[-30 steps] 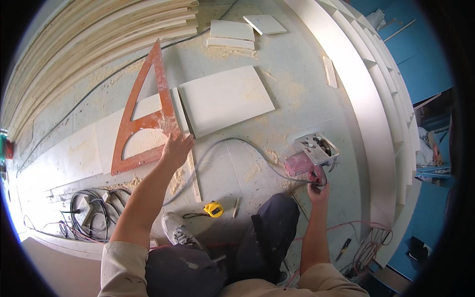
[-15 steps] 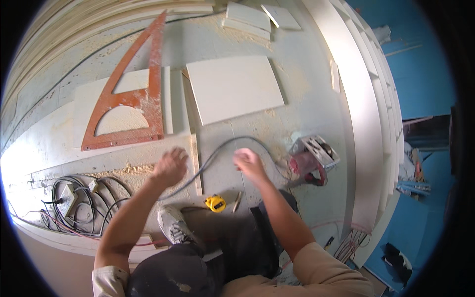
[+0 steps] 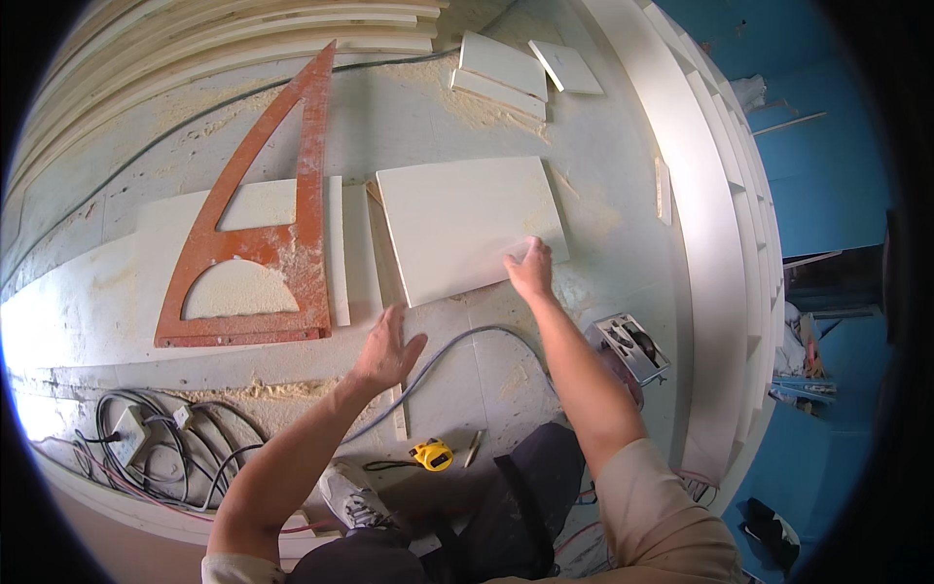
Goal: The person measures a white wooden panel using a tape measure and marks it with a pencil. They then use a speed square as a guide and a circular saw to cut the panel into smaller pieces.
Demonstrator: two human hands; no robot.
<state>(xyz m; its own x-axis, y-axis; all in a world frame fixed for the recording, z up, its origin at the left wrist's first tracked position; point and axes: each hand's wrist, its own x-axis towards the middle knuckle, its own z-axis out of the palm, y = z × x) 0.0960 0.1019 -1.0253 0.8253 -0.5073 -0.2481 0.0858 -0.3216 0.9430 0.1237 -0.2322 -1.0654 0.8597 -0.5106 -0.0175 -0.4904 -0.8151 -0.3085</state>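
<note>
Looking down from the head camera, I log the white square panel [image 3: 469, 226] lying flat on the dusty floor, ahead of me and a little to my right. Its edges run roughly square to my view, slightly rotated, with no clearly longer axis that I can tell.

My right hand [image 3: 531, 270] rests on the panel's near right corner, fingers bent over the edge. Contact is certain; whether it actually grips the edge or only presses on it, I cannot tell.

My left hand [image 3: 386, 348] is spread and empty, fingers splayed, hovering just short of the panel's near left corner, above a narrow white strip [image 3: 393, 384] and a grey cable [image 3: 457, 341]. It touches neither, as far as I can see.

The right hand is therefore the nearer one; the left sits below and left of the panel.

Nearby: orange triangular square [image 3: 255, 234] to the left, circular saw [image 3: 630, 347] beside my right forearm, yellow tape measure [image 3: 431, 454] close to my knee.
</note>
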